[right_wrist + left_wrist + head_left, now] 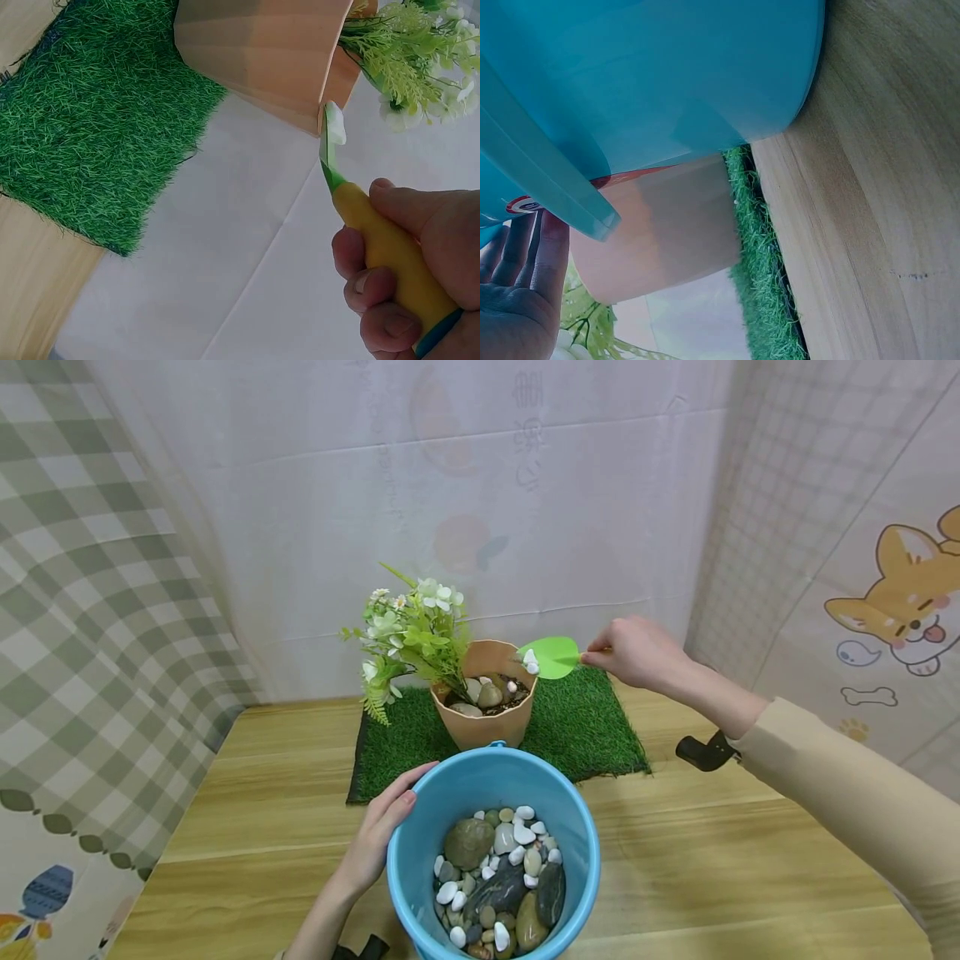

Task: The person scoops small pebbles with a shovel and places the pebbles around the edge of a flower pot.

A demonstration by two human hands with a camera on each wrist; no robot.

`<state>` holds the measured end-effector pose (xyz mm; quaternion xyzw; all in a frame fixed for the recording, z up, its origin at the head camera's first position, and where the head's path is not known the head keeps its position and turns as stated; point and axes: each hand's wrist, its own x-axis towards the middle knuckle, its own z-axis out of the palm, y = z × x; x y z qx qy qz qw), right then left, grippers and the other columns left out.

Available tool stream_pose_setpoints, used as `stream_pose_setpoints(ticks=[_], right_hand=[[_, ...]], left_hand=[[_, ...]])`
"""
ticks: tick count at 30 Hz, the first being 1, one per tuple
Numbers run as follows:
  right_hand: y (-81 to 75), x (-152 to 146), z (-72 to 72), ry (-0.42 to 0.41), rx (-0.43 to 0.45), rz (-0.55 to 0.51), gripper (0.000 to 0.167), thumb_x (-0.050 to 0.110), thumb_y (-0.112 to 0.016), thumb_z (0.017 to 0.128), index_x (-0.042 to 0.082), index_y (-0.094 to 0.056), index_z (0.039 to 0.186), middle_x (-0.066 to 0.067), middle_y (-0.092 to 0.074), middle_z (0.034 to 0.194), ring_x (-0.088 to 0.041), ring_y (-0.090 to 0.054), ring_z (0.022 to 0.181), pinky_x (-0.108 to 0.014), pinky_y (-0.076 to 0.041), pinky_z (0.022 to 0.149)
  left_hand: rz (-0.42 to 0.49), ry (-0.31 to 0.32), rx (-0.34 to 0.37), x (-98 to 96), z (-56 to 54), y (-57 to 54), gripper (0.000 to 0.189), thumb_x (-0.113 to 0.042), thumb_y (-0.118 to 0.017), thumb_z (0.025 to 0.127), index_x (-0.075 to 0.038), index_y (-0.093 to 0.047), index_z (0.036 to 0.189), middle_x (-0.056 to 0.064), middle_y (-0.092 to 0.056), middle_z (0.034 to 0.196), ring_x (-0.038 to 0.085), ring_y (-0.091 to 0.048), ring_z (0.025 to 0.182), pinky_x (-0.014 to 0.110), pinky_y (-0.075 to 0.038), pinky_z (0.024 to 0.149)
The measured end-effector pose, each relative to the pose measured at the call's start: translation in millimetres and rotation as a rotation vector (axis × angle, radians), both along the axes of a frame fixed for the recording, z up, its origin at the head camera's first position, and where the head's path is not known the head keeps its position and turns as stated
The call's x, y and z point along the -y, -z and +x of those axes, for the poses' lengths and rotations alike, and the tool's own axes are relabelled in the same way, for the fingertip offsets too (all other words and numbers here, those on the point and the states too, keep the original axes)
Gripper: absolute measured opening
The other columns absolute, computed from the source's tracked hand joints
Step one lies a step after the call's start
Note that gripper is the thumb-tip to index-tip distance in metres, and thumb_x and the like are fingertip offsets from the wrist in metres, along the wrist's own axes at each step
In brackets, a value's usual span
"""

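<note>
My right hand (637, 652) grips the yellow handle (390, 247) of a small garden trowel with a green blade (557, 658). White pebbles (531, 662) lie at the blade's tip, right at the rim of a peach flowerpot (480, 727). Inside the pot are dark soil, several stones (490, 695) and a bunch of white flowers with green leaves (408, 631). With fairly straight fingers, my left hand (378, 831) rests against the left side of a blue bucket (401, 868). White, grey and brown stones (504, 889) cover the bucket's bottom.
Under the pot lies a green artificial grass mat (585, 718) on the wooden table (690, 843). The bucket stands just in front of the pot. A pale cloth (315, 527) hangs behind, with a checked cloth (97, 560) at left and a dog-print cloth (847, 610) at right.
</note>
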<state>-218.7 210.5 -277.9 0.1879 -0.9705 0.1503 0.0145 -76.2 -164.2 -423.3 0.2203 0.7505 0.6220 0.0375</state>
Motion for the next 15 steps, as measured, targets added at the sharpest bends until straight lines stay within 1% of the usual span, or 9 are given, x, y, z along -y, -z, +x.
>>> stream_pose_setpoints(ticks=[6,8,11,14,15], right_hand=[[-1.0,1.8,0.9,-0.015,-0.027,0.003,0.026,0.023,-0.068,0.102,0.004,-0.082,0.113,-0.015,-0.082,0.096,-0.013,-0.051,0.054,-0.028,-0.037,0.051],[-1.1,2.9,1.8,-0.023,-0.040,0.012,0.025,0.023,-0.068,0.102,0.004,-0.082,0.112,-0.014,-0.082,0.092,-0.013,-0.051,0.054,-0.027,-0.038,0.051],[-1.0,5.3,3.3,-0.041,-0.087,0.042,0.024,0.022,-0.068,0.102,0.004,-0.083,0.106,-0.009,-0.077,0.077,-0.013,-0.050,0.054,-0.026,-0.038,0.050],[-0.3,7.7,3.1,-0.059,-0.147,0.081,0.024,0.022,-0.068,0.102,0.005,-0.083,0.094,-0.003,-0.067,0.065,-0.013,-0.048,0.053,-0.025,-0.035,0.050],[-0.2,8.5,3.0,-0.064,-0.166,0.095,0.024,0.022,-0.068,0.102,0.006,-0.082,0.090,-0.002,-0.064,0.063,-0.013,-0.047,0.053,-0.025,-0.035,0.050]], left_hand=[[0.005,0.004,0.003,-0.2,-0.1,0.1,0.050,-0.019,-0.032,0.114,0.005,-0.040,0.157,0.036,-0.049,0.153,-0.004,-0.064,0.125,0.022,-0.058,0.097],[0.006,0.002,0.003,-0.1,-0.1,0.1,0.050,-0.019,-0.032,0.114,0.005,-0.041,0.157,0.036,-0.049,0.153,-0.004,-0.064,0.125,0.022,-0.058,0.097],[0.000,-0.004,0.003,0.1,0.0,-0.2,0.050,-0.019,-0.032,0.114,0.005,-0.041,0.157,0.036,-0.050,0.153,-0.004,-0.064,0.125,0.023,-0.058,0.097],[-0.004,-0.007,0.003,0.0,0.1,-0.4,0.050,-0.020,-0.032,0.114,0.005,-0.041,0.157,0.036,-0.050,0.153,-0.004,-0.064,0.125,0.022,-0.058,0.097],[-0.004,-0.007,0.003,0.0,0.0,-0.4,0.050,-0.020,-0.031,0.114,0.006,-0.041,0.157,0.036,-0.050,0.153,-0.004,-0.064,0.125,0.022,-0.058,0.097]])
